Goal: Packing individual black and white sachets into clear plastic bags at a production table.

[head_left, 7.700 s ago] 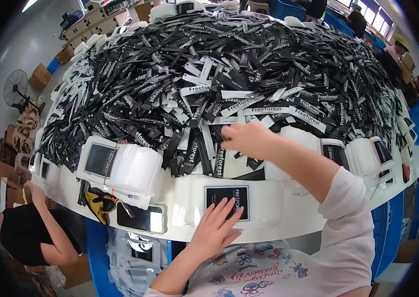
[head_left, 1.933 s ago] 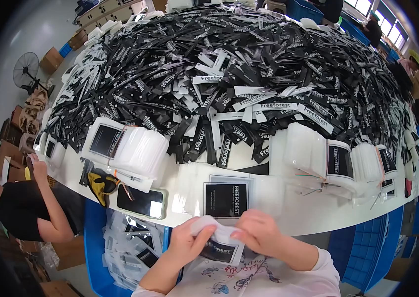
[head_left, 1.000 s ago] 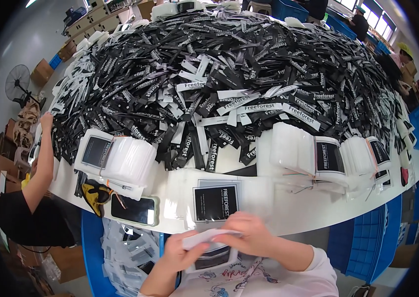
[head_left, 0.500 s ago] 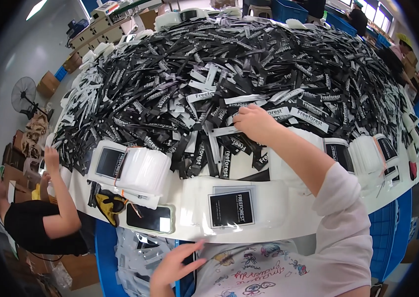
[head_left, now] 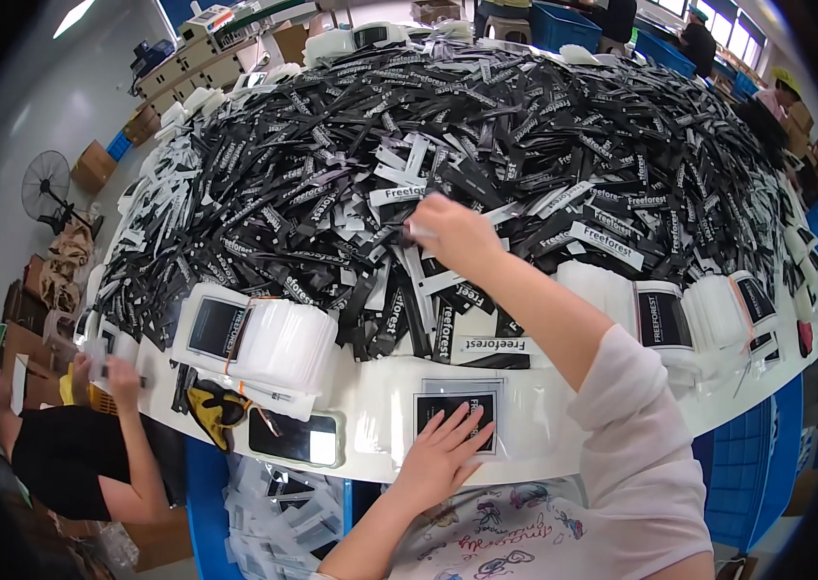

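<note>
Black-and-white strips (head_left: 486,184) heaped across tabletop (head_left: 370,425); right hand (head_left: 452,232) pinches one strip; left hand (head_left: 438,459) flat, fingers apart, on packet (head_left: 457,411) at near edge.

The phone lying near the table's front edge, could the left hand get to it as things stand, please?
Probably yes. The left hand rests flat on the black-and-white packet, and the phone lies just to its left on the same white table, with nothing between them.

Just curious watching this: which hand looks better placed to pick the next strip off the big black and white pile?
Probably the right hand: it is stretched onto the pile of black and white strips, while the left hand lies flat on the clear bag with a black card.
</note>
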Demonstrator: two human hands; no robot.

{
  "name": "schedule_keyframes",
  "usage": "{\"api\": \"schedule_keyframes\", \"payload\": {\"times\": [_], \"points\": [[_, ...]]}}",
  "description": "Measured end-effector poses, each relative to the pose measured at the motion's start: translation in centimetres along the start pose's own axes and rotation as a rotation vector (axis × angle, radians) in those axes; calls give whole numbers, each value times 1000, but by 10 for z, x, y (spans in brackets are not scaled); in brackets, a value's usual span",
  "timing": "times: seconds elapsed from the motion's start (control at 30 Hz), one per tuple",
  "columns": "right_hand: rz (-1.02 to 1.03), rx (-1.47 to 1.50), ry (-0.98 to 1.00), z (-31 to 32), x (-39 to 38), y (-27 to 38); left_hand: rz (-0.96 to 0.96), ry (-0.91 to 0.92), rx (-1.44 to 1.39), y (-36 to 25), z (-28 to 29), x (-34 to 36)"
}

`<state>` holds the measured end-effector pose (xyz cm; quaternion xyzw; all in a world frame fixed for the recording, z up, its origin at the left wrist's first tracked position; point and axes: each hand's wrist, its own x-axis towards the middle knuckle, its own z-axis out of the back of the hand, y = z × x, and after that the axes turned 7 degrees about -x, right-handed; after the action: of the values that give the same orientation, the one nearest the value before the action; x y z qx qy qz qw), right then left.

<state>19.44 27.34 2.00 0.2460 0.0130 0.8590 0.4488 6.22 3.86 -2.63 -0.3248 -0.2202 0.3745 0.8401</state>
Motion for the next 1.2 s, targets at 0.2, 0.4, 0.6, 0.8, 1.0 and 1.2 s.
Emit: {"api": "schedule_keyframes", "payload": {"times": [0.2,0.4,0.6,0.8,1.0,1.2], "points": [[-200,481,-588,78,-37,18,-5,-175,20,0,-4,-1],[-340,581,-757,57,-239,37,21,-268,-32,-14,4,-6],[-940,667,-501,34,-302,55,-145,-319,-57,-32,-1,4],[-936,1066,-193,82,-271,101,-217,-263,2,-48,-19,-3],[-762,859,-146,81,-271,131,-169,-300,-2,-53,-26,-12],[-796,1013,-176,63,-268,144,-195,-282,1,-49,-14,-11]]}}
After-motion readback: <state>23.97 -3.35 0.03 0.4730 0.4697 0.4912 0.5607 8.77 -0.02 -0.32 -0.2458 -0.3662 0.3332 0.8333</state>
